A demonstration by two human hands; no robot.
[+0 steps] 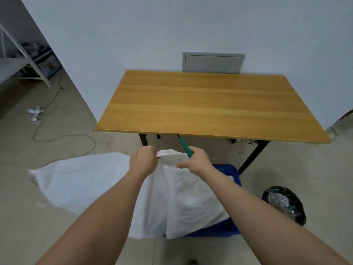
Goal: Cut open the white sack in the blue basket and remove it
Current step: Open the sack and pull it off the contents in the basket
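Note:
The white sack [99, 178] is lifted and spread wide, draping over the blue basket [227, 229] and hanging out to the left above the floor. My left hand [144, 159] pinches the sack's top edge in a closed grip. My right hand [194, 159] is closed around a green-handled cutter [184, 145] whose dark tip points up and away toward the table edge; its fingers also rest against the sack's top fold. Only the basket's right and front rims show; the rest is hidden under the sack.
A wooden table [206, 104] with black legs stands just beyond the basket against a white wall. A black-lined waste bin [284, 204] sits on the floor at right. A cable and white plug [35, 112] lie on the floor at left, near a metal shelf [23, 60].

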